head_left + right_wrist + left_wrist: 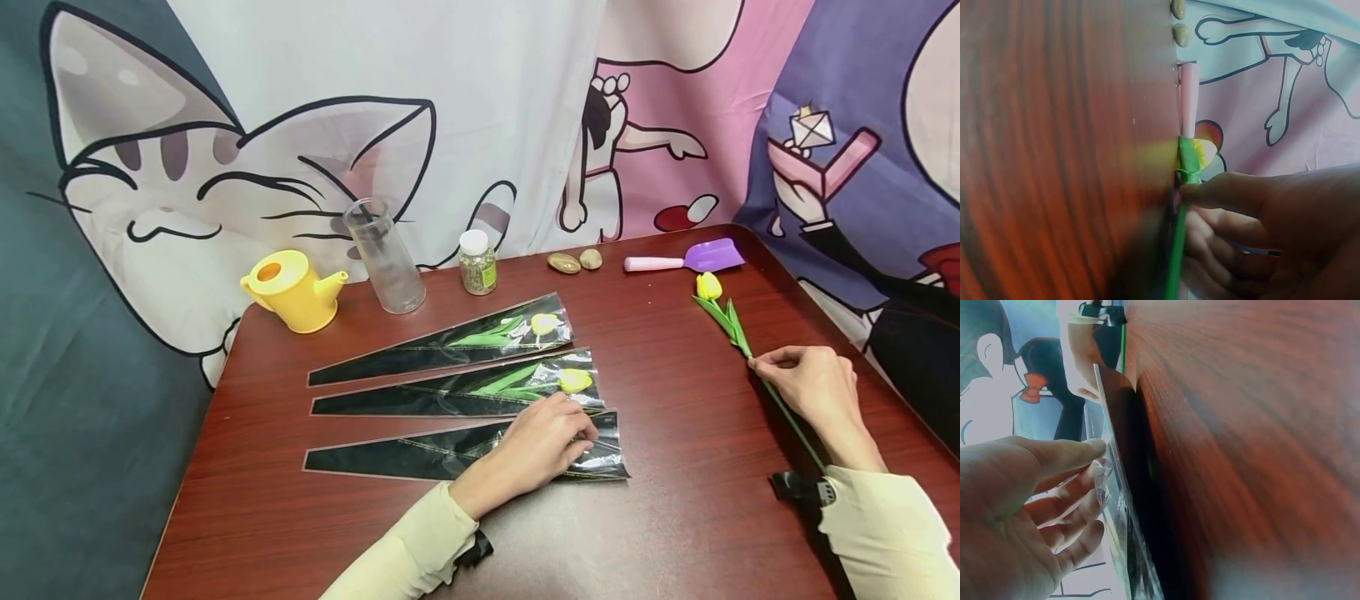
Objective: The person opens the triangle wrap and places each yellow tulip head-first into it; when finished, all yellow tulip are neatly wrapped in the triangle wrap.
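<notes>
My right hand (813,392) pinches the green stem of a yellow artificial tulip (708,287) between thumb and fingers. In the right wrist view, the stem (1176,256) lies close along the tabletop. My left hand (543,437) is over the wide end of the nearest flower sleeve (360,460), black with a clear front. Thumb and index finger pinch its crinkled clear film (1105,478) in the left wrist view, and the edge stands off the table. Behind it lie a middle sleeve (420,404) and a far sleeve (405,356), each with a yellow tulip inside.
Along the back stand a yellow watering can (303,296), a tilted-looking clear glass vase (390,267) and a white-capped jar (478,265). Two stones (564,263) and a purple shovel (712,254) with a pink handle lie farther right. A printed curtain (480,125) hangs behind the table.
</notes>
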Demonstrator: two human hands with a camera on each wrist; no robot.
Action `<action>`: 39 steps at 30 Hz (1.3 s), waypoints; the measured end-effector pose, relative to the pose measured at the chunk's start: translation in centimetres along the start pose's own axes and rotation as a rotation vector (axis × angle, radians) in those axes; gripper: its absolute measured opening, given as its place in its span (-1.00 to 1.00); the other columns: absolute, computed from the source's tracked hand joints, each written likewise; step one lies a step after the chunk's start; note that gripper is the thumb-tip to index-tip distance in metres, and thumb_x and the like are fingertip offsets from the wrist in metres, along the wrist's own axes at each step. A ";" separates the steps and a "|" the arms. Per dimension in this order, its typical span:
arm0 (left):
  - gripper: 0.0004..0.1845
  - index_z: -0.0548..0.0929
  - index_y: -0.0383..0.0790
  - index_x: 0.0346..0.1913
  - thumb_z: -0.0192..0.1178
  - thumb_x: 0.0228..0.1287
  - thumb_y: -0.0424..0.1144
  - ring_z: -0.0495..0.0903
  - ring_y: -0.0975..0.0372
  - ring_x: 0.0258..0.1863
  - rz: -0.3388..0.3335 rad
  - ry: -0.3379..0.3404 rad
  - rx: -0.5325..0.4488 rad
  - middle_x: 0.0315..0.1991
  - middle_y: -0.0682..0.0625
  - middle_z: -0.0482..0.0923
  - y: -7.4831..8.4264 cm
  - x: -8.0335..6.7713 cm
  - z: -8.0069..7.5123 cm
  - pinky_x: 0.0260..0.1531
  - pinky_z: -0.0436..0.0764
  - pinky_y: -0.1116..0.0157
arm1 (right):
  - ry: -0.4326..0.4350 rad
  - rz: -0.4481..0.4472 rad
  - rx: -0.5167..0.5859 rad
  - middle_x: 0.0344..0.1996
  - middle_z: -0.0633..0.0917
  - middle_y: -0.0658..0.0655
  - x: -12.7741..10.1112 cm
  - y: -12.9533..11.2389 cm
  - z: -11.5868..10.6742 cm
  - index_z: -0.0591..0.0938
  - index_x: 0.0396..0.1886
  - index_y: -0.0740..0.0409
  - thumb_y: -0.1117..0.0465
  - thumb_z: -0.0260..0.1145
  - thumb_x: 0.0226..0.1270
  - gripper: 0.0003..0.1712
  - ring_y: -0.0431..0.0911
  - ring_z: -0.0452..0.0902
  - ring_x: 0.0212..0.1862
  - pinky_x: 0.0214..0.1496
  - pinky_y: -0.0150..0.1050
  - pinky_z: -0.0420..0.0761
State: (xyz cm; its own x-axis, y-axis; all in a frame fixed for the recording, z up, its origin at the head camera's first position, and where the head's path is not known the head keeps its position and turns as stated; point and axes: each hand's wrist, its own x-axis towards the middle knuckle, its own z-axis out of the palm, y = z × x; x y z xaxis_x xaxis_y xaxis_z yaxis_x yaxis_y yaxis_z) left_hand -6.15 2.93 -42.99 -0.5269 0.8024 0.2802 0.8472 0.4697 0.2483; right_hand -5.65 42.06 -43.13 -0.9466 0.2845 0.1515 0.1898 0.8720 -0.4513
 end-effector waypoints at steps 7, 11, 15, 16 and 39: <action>-0.93 0.75 0.08 -0.22 0.32 0.28 -0.09 0.44 0.38 -0.23 -0.002 -0.005 0.022 -0.24 0.27 0.60 -0.1 0.0 0.0 -0.26 0.39 0.45 | 0.070 0.031 0.060 -0.45 0.73 0.30 -0.4 -0.9 -0.5 0.77 -0.30 0.27 0.00 0.40 0.23 -0.63 0.33 0.50 -0.17 -0.25 0.01 0.25; -0.93 0.75 0.08 -0.22 0.32 0.28 -0.09 0.44 0.37 -0.23 -0.007 -0.006 0.021 -0.24 0.27 0.60 -0.1 0.0 0.0 -0.27 0.38 0.44 | 0.072 0.058 0.075 -0.47 0.73 0.26 -0.5 -1.1 -0.8 0.78 -0.29 0.25 -0.04 0.42 0.21 -0.60 0.30 0.51 -0.17 -0.30 -0.12 0.27; -0.92 0.75 0.09 -0.21 0.32 0.28 -0.09 0.44 0.37 -0.23 -0.016 -0.014 0.012 -0.23 0.28 0.60 -0.1 -0.1 0.0 -0.26 0.37 0.44 | 0.006 0.159 0.172 -0.55 0.74 0.07 -0.6 -1.1 -1.0 0.81 -0.31 0.13 -0.15 0.47 0.14 -0.57 0.04 0.57 -0.30 -0.44 -0.23 0.32; -0.92 0.75 0.09 -0.21 0.32 0.28 -0.09 0.44 0.37 -0.23 -0.018 -0.015 0.011 -0.23 0.28 0.60 -0.1 -0.1 0.0 -0.26 0.37 0.44 | -0.022 0.195 0.233 -0.57 0.74 0.00 -0.6 -1.1 -1.1 0.82 -0.31 0.09 -0.16 0.48 0.12 -0.59 -0.03 0.57 -0.36 -0.48 -0.25 0.34; -0.93 0.75 0.06 -0.23 0.35 0.25 -0.11 0.46 0.37 -0.21 -0.054 0.006 -0.048 -0.25 0.26 0.61 -0.3 0.2 -0.1 -0.25 0.40 0.43 | -0.311 0.554 1.812 -0.29 0.75 0.23 -2.3 -2.5 -0.1 0.77 -0.29 0.37 0.57 0.10 0.38 -0.70 -0.04 0.72 -0.23 -0.13 -0.17 0.67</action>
State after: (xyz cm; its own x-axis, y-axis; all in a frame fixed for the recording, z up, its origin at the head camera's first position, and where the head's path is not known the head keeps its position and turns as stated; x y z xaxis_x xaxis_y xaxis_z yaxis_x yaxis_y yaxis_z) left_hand -6.50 2.90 -42.89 -0.5727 0.7738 0.2707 0.8132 0.4943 0.3073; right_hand -3.90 39.19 -42.28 -0.9299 0.0938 -0.3556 0.1778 -0.7316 -0.6581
